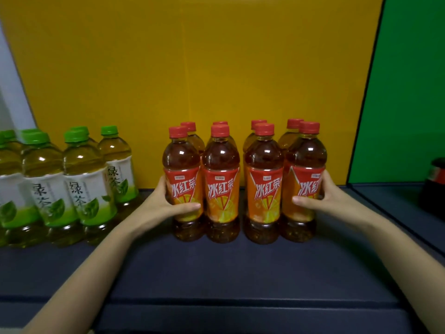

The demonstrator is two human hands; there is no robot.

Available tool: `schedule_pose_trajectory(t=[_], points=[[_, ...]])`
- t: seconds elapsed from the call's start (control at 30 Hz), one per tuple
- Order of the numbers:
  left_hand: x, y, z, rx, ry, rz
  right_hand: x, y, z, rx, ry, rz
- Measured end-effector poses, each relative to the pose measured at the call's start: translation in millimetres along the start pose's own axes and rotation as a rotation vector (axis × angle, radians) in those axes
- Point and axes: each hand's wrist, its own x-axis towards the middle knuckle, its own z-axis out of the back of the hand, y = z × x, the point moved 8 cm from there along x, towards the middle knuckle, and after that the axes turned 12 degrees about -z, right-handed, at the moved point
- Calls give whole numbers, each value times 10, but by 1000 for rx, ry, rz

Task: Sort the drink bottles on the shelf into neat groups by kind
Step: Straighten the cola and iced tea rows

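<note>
Your fingers (161, 185) grip both ends of the iced red tea bottles (221, 162), left hand (168, 201) and right hand (321, 197) squaring the group; next, press inward to close the middle gap.

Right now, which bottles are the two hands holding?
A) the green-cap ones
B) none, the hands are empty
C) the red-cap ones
C: the left hand and right hand grip the outermost front red-cap bottles, while the green-cap bottles stand apart on the left.
</note>
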Motion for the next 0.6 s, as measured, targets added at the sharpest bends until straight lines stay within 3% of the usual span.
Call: schedule_pose_trajectory(t=[0.17, 0.6], points=[[92, 71, -127, -139, 129, -48, 54, -18, -61, 118, -18, 19], [118, 58, -236, -236, 118, -92, 30, -8, -140, 183, -35, 55]])
